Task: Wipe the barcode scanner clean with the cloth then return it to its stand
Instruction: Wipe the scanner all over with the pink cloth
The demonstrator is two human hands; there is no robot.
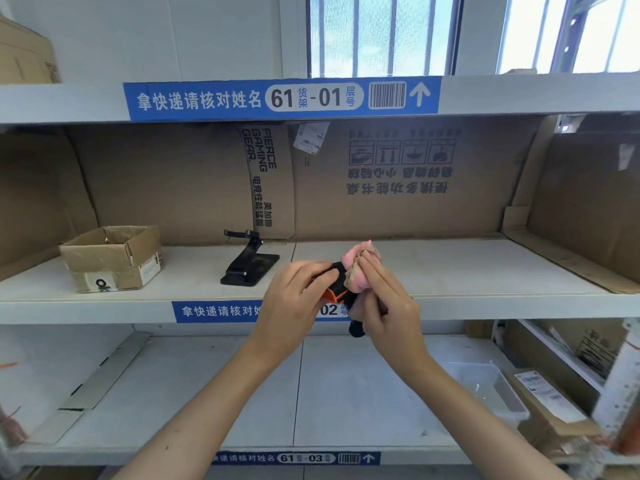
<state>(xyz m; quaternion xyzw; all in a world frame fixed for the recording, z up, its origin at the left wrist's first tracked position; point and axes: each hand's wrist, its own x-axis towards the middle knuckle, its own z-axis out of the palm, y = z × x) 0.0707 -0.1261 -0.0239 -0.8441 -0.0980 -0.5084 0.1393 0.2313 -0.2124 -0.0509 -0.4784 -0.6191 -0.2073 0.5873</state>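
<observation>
In front of the middle shelf's edge I hold a black barcode scanner [341, 289] with orange trim. My left hand [294, 299] grips its head end from the left. My right hand [384, 299] presses a bunched pink cloth [356, 271] against the scanner's top. The handle's black end [356, 329] pokes out below my right hand. The empty black stand [247, 263] sits on the middle shelf, to the left of my hands and a little behind them, with its cradle arm raised.
A small open cardboard box [110, 258] stands on the middle shelf [450, 271] at the left. Flattened cardboard lines the shelf's back and right side. On the lower shelf lie a clear plastic tray [485, 389] and parcels [547, 407] at the right.
</observation>
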